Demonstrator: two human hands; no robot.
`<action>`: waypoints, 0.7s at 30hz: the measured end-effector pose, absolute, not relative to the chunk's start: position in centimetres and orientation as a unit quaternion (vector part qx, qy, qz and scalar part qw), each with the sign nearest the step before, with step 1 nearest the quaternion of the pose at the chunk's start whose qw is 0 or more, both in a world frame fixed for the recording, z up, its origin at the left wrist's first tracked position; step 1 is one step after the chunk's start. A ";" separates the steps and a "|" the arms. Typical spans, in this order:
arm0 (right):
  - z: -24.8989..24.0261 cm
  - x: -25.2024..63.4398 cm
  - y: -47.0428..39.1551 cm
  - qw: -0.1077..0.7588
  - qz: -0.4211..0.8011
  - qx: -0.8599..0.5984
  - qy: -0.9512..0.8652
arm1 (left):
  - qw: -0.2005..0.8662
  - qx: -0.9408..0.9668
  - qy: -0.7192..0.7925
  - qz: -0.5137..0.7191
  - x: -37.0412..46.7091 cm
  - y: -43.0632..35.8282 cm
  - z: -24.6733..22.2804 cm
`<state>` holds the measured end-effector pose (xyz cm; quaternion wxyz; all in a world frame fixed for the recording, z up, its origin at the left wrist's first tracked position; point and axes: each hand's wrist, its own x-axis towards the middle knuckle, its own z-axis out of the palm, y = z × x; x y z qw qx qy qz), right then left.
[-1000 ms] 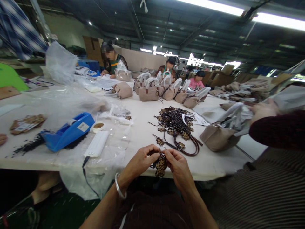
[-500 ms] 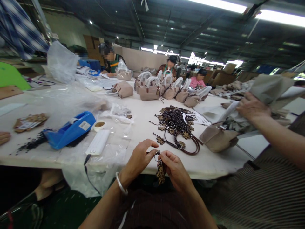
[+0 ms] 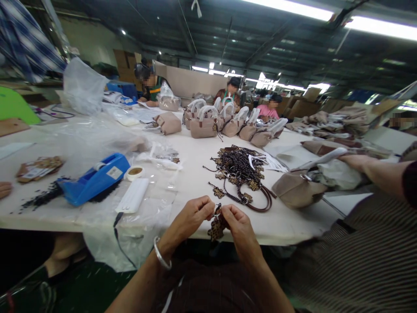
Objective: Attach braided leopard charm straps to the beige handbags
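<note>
A leopard-print charm (image 3: 216,228) with a metal ring and a short dark cord hangs between my hands, just over the table's front edge. My left hand (image 3: 196,214) pinches the cord end by the ring, thumb against the curled fingers. On the other side my right hand (image 3: 237,216) grips the charm's ring side between thumb and forefinger. Beyond them lies a heap of dark braided straps (image 3: 239,167) with similar leopard-print charms and rings. A brown strap loop (image 3: 267,200) curves out of the heap's near side.
A beige handbag (image 3: 298,189) stands at the right, near a co-worker's arm (image 3: 374,167). Several beige handbags (image 3: 203,128) line the back. On the left are a blue tape dispenser (image 3: 97,178), a tape roll (image 3: 134,172), a white power bank-like box (image 3: 134,195) and tags (image 3: 39,168).
The charm has turned and risen a little between my hands, and my left fingers have curled in closer. At the right, the co-worker's hand has lowered behind the bag.
</note>
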<state>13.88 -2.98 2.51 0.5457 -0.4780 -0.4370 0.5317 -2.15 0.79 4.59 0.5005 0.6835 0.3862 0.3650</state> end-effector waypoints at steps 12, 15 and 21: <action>3.8 13.6 -3.4 0.578 0.461 -0.454 -0.497 | 0.568 0.640 0.360 0.372 -2.5 0.8 5.2; 4.1 13.6 -3.6 0.580 0.455 -0.456 -0.498 | 0.581 0.638 0.341 0.373 -2.6 0.8 5.1; 4.3 13.6 -3.7 0.557 0.359 -0.429 -0.614 | 0.631 0.584 0.318 0.399 -2.0 0.6 4.5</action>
